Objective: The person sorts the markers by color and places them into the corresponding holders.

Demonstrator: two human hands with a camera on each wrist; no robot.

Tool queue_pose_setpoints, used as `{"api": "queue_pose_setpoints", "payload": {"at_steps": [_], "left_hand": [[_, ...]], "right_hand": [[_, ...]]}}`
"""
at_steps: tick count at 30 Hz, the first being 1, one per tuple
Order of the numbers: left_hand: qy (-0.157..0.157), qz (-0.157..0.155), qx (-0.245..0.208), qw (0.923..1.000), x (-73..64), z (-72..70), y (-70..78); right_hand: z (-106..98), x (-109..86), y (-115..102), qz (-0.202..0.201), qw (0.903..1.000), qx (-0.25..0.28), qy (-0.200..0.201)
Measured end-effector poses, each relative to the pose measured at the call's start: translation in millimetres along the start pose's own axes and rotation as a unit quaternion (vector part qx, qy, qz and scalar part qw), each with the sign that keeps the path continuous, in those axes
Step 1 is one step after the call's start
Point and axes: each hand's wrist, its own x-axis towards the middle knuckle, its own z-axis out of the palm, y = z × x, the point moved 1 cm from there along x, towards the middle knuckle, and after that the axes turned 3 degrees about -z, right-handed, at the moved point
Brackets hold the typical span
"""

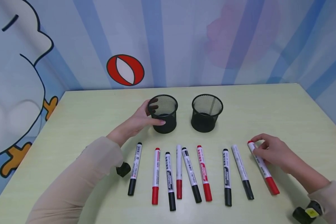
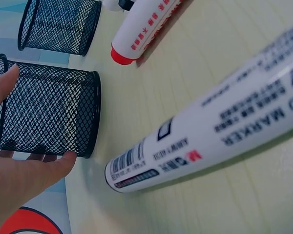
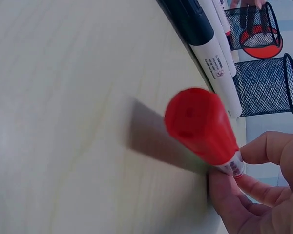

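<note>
My left hand (image 1: 138,120) holds the left black mesh pen cup (image 1: 170,120) by its side, thumb in front and fingers behind the mesh. The cup stands upright on the table. My right hand (image 1: 275,154) pinches the rightmost marker (image 1: 261,165) near its upper end; this marker has a white barrel and a red cap. In the right wrist view the red cap (image 3: 198,124) points toward the camera, tilted above its shadow. A second mesh pen cup (image 1: 205,123) stands upright to the right of the held one.
Several black-capped and red-capped markers lie in a loose row across the table's front, among them a black-capped marker (image 1: 135,169) at the left end and another (image 1: 242,172) beside the pinched one. A printed wall (image 1: 179,46) rises behind the table (image 1: 268,112).
</note>
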Motion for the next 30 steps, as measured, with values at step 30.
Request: {"api": "queue_pose_setpoints", "payload": {"at_steps": [30], "left_hand": [[-0.006,-0.009,0.005,0.9999,-0.3,0.8,2.3]], "right_hand": [[-44.5,10.4,-15.6,-0.003,0.9937,0.112,0.001]]}}
